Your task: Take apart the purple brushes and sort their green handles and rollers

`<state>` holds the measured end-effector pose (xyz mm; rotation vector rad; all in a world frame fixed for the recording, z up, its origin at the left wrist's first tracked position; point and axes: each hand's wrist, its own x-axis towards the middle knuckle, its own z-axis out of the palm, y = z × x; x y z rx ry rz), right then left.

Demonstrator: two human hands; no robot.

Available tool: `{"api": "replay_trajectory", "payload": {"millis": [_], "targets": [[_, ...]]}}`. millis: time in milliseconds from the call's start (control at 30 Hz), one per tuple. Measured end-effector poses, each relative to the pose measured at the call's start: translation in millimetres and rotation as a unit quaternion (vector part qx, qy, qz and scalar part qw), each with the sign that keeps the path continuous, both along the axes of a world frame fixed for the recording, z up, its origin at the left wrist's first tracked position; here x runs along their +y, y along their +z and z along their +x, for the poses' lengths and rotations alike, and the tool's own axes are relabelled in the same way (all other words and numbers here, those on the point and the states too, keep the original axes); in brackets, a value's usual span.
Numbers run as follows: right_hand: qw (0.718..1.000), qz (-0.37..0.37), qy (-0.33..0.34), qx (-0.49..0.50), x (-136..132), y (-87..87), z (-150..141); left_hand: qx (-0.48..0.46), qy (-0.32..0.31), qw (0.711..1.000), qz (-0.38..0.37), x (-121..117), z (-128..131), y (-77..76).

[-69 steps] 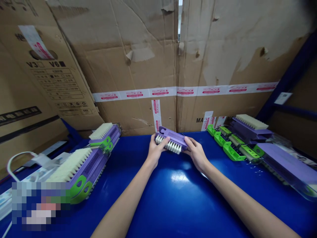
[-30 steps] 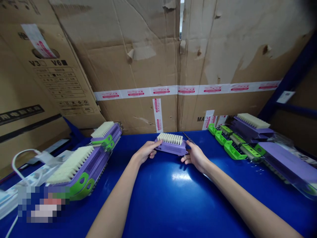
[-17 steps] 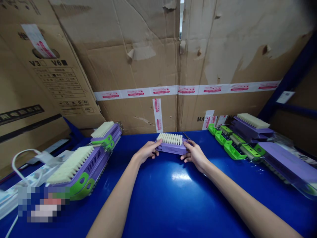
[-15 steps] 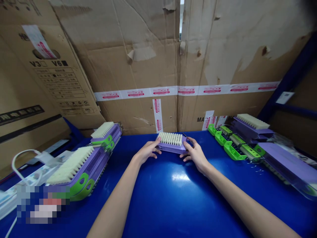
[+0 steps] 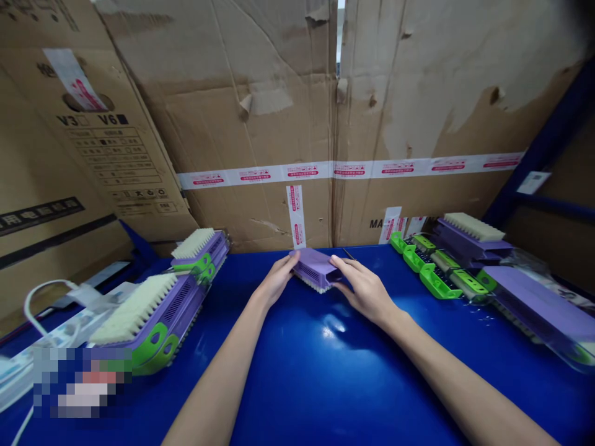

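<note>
Between my two hands is a purple brush housing (image 5: 316,265), its smooth side up and its cream bristles facing the blue tabletop. My left hand (image 5: 277,280) grips the far left end with thumb and fingers. At the right end, where the housing looks hollow, my right hand (image 5: 365,286) pinches the top edge, its other fingers below. A thin dark tool (image 5: 348,253) lies just behind my right hand, mostly hidden.
Purple brush units with green ends (image 5: 158,316) stand at the left beside a white power strip (image 5: 69,331). Green end pieces (image 5: 437,284) and more purple housings (image 5: 542,297) lie at the right. A cardboard wall (image 5: 260,124) closes off the back of the blue table (image 5: 297,384).
The brush housing has been flipped over, from bristles up to bristles down, and turned so its right end points nearer me. Both hands still hold it.
</note>
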<state>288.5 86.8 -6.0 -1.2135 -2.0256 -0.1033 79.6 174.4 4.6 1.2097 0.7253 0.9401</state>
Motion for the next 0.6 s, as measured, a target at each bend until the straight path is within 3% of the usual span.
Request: {"api": "replay_trajectory", "payload": {"millis": [100,200,333,500,600], "targets": [[0.998,0.011,-0.003,-0.058,0.7,2.8,2.9,-0.012,0.0,1.0,0.02,0.5,2.1,-4.5],[0.994,-0.024,-0.004,-0.111,1.3,4.0,4.5,0.008,0.007,0.999,0.036,3.0,1.7,-9.1],[0.991,-0.046,-0.019,-0.121,0.7,10.5,8.2,0.019,0.048,0.998,0.032,4.8,1.6,-11.6],[0.994,0.038,-0.08,-0.069,-14.1,36.7,21.0,0.02,0.093,0.995,0.024,3.7,4.0,-10.1],[0.982,0.098,-0.154,-0.039,-34.1,51.3,35.3,0.032,0.097,0.994,0.025,6.0,3.0,-11.5]]}}
